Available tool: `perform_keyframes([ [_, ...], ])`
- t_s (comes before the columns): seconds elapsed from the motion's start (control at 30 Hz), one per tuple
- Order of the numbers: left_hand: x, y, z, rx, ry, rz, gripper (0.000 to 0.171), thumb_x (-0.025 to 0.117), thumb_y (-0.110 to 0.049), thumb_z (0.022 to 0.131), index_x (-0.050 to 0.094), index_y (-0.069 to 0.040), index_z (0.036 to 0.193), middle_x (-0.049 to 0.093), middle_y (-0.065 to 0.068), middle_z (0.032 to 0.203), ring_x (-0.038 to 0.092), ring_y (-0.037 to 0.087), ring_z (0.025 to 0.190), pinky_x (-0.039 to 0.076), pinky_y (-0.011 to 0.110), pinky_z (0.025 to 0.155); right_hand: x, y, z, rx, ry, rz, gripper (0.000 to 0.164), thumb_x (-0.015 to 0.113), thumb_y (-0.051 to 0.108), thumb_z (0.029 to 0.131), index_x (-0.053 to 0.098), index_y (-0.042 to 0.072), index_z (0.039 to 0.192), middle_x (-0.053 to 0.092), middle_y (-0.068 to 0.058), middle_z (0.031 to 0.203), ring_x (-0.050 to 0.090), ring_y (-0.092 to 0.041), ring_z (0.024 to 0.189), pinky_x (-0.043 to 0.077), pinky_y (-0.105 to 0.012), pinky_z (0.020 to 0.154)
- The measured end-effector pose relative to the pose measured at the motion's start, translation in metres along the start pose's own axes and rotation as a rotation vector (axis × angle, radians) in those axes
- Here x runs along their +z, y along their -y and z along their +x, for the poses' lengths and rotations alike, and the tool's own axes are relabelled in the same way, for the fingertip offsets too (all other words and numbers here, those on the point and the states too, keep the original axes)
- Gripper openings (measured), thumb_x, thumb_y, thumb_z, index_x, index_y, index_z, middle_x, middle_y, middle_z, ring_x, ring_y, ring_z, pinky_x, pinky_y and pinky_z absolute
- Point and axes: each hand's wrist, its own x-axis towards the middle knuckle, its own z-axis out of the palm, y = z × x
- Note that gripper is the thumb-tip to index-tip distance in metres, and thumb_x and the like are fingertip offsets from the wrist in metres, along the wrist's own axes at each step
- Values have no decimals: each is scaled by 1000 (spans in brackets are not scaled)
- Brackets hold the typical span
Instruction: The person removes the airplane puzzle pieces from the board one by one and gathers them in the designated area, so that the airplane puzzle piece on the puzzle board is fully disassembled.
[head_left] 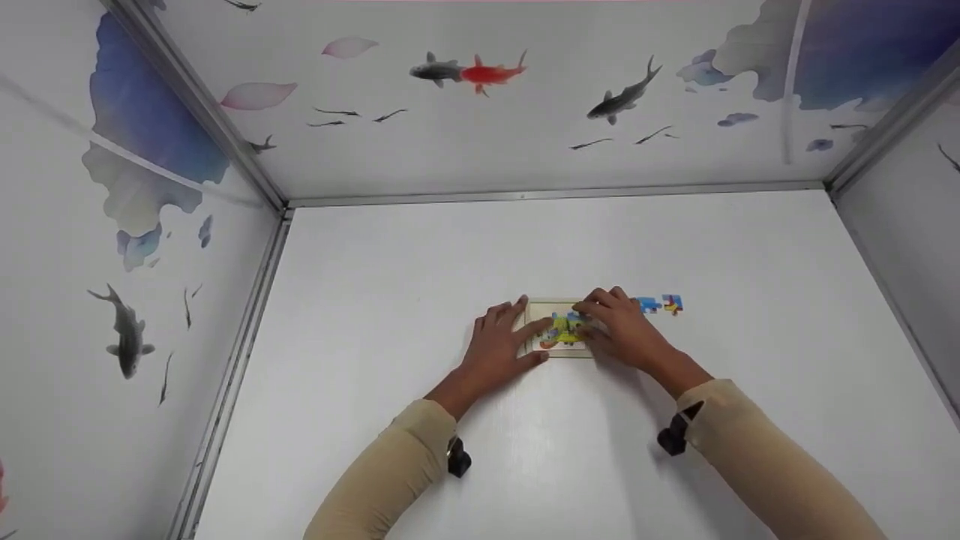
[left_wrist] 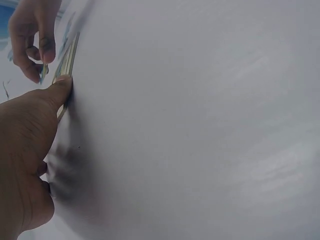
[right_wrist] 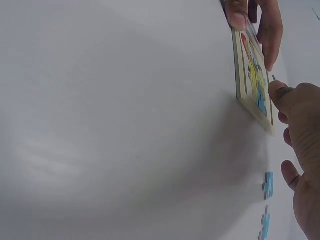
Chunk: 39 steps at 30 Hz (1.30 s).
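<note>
A shallow wooden jigsaw tray (head_left: 566, 356) lies flat on the white table, with joined yellow, green and blue pieces (right_wrist: 257, 75) inside it. My left hand (head_left: 495, 341) holds the tray at its left end. Its thumb (left_wrist: 61, 87) presses the near edge, and another finger reaches over the picture. Above the tray's right part, my right hand (head_left: 626, 326) pinches a small puzzle piece (left_wrist: 44, 73) between thumb and fingers. That piece is mostly hidden by the fingers.
Loose blue puzzle pieces (right_wrist: 269, 185) lie to the right of the tray, one with red and yellow (head_left: 673, 304). White panels printed with fish (head_left: 480, 73) close off the table's back and sides. Metal rails (head_left: 525, 198) run along the edges.
</note>
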Motion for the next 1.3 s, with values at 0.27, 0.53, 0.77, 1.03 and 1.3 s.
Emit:
perform_keyframes([
  [0.27,0,-8,1,-42,96,99,53,46,-65,112,42,-57,165,13,11,188,21,39,170,25,60,135,-13,-24,-20,73,-16,-21,31,81,18,103,77,11,133,67,-12,129,57,-34,117,49,-58,97],
  [0.53,0,-10,-2,-16,77,96,53,42,-63,114,45,-51,166,13,14,187,21,42,170,26,62,134,-20,-37,-40,132,3,-25,33,82,15,102,77,9,134,63,-14,127,53,-33,113,46,-56,99],
  [0.77,-2,-11,-2,2,80,140,52,41,-61,115,45,-52,166,17,10,187,23,43,169,29,63,133,-20,-44,-48,132,-9,-42,29,84,16,100,78,12,128,66,-11,124,54,-33,115,49,-63,100],
  [1.03,0,-10,-1,-10,103,122,51,40,-61,116,43,-53,167,15,9,188,20,42,170,27,63,134,-17,-45,-51,117,-10,-33,18,82,16,102,80,14,119,65,-9,120,59,-35,116,48,-66,101],
  [1.3,2,-9,0,-4,101,107,51,38,-60,116,43,-52,167,13,10,188,19,43,171,24,64,135,-17,-45,-50,144,10,-37,18,81,18,103,81,15,121,65,-11,123,61,-39,125,44,-72,112],
])
